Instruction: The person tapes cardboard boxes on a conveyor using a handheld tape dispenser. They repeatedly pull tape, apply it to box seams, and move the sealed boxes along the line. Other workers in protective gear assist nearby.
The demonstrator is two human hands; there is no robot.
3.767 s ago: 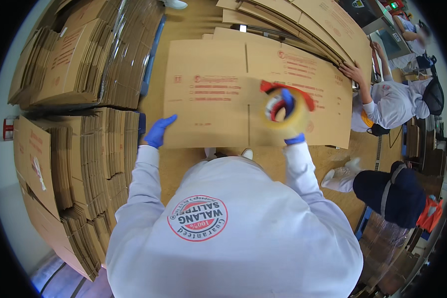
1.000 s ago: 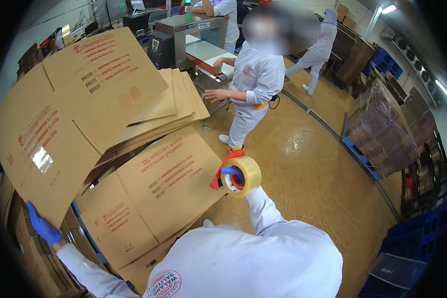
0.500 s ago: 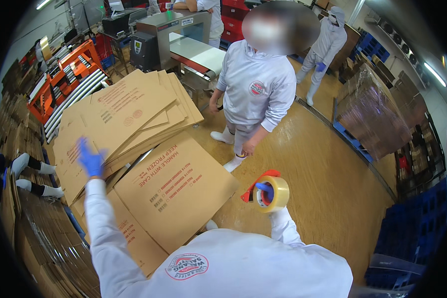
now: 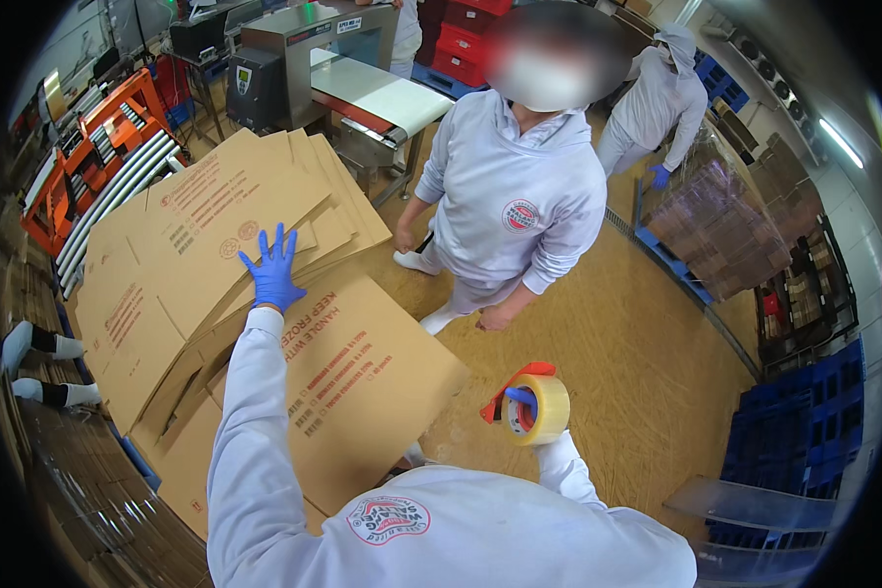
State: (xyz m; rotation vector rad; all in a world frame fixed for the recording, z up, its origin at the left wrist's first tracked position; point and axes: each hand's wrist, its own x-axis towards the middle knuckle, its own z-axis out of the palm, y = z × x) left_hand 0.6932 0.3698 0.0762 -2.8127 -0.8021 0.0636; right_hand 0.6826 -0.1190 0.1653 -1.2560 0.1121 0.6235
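Observation:
My left hand (image 4: 273,276), in a blue glove, lies with fingers spread on the right part of a flattened brown carton (image 4: 206,211), the top one of a loose stack. Another flattened carton (image 4: 372,358) lies lower and nearer me, partly under my left forearm. A tape dispenser (image 4: 551,410) with a red frame and a big roll of clear tape is in my right hand (image 4: 521,397). One blue-gloved finger shows through the roll's core; the roll hides the rest of that hand.
A person in white (image 4: 519,196) stands just beyond the cartons. A conveyor (image 4: 382,93) and an orange roller track (image 4: 118,206) lie behind. At right are a wrapped pallet load (image 4: 725,225), another person in white (image 4: 661,93) and blue pallets (image 4: 794,421).
My left hand has moved right across the top carton, fingers now spread. The tape dispenser stays in my right hand. The far person now bends with a hand at the wrapped pallet load.

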